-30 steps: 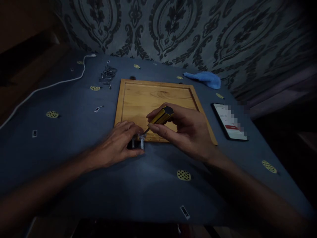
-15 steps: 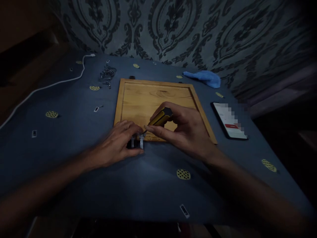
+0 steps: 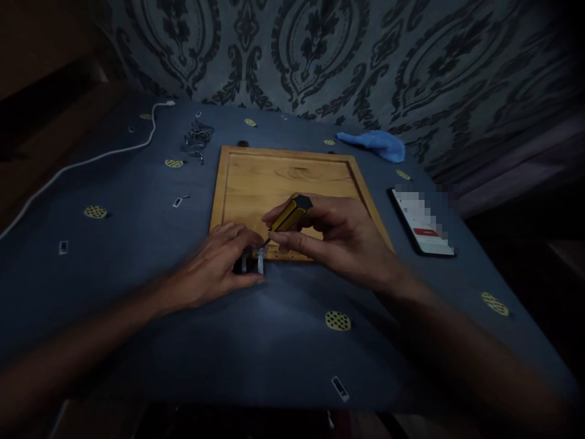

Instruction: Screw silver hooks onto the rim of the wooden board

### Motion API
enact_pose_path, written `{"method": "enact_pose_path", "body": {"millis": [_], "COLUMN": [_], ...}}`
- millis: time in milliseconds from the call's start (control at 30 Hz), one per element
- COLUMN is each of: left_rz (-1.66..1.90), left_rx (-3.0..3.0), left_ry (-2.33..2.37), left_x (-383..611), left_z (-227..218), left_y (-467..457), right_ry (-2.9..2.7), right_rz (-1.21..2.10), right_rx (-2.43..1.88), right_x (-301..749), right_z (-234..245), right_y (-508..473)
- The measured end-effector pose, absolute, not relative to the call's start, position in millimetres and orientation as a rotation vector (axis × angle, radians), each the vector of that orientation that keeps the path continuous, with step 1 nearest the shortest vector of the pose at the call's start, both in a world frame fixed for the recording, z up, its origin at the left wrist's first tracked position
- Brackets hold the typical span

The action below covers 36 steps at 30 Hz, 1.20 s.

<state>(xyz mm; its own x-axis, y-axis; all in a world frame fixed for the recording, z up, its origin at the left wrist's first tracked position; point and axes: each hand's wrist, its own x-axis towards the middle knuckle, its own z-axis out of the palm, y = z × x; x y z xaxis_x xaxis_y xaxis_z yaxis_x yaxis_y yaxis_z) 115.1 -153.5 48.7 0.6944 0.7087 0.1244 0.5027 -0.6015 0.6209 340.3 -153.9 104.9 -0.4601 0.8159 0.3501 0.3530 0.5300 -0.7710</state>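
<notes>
A framed wooden panel (image 3: 269, 177) lies flat on the cloth-covered table. At its near edge, towards the left, sits a small metal bracket or latch (image 3: 260, 262), its exact kind unclear in the dim light. My left hand (image 3: 223, 256) grips this fitting between thumb and fingers against the panel. In my right hand (image 3: 338, 235) is a yellow and black screwdriver (image 3: 292, 214), held in the fingers and slanting down to the left. The screwdriver's tip meets the fitting. Several small holes show along the near edge beside it.
Behind the panel to the left lies a pile of small metal hardware (image 3: 197, 135). A white cable (image 3: 114, 150) runs along the left side. A blue cloth (image 3: 377, 145) rests at the back right, and a phone (image 3: 423, 222) lies right of the panel.
My right hand's fingers and the screwdriver handle have shifted slightly left, and the handle stands a little steeper. The left hand stays on the fitting.
</notes>
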Motion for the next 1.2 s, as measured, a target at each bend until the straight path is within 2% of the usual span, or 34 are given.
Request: {"method": "enact_pose_path", "body": {"millis": [133, 367, 600, 1200], "left_rz": [0.495, 0.496, 0.529, 0.524], "left_rx": [2.330, 2.327, 2.357, 2.366], "left_ry": [0.929, 0.926, 0.935, 0.911], "left_x": [115, 115, 114, 113], "left_z": [50, 49, 44, 45], "left_y": [-154, -154, -154, -154], "right_ry": [-2.071, -1.732, -1.999, -2.051], "right_rz": [0.439, 0.346, 0.205, 0.270], "right_rx": [-0.959, -1.038, -0.971, -0.926], "right_x": [337, 335, 335, 337], "right_z": [98, 103, 94, 91], "right_y": [-158, -163, -158, -156]}}
